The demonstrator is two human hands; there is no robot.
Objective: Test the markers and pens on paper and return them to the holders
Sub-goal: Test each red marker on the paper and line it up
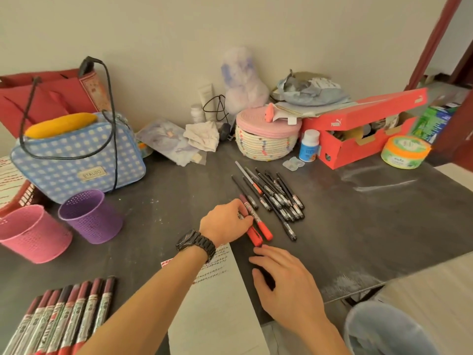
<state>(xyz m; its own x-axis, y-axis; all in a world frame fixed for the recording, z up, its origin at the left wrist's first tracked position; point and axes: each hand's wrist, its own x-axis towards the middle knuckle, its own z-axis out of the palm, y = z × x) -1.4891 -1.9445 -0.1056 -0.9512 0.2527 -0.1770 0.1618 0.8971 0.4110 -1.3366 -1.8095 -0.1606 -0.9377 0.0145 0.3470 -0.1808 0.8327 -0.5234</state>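
My left hand (225,221), with a black watch on the wrist, is closed around two red markers (258,230) lying on the dark table. My right hand (284,280) rests flat beside them with fingers spread, partly on the white paper (217,303) that bears red test marks. A pile of several black pens (273,196) lies just beyond the markers. A row of several dark-capped markers (64,319) lies at the near left. Two holders, a pink one (30,234) and a purple one (89,216), stand at the left.
A blue checked bag (76,155) sits behind the holders, a red bag (38,96) behind it. At the back stand a woven basket with pink lid (266,134), a red shoebox (358,129), a small bottle (309,146) and a green tub (404,151). The table edge (384,285) runs at the right.
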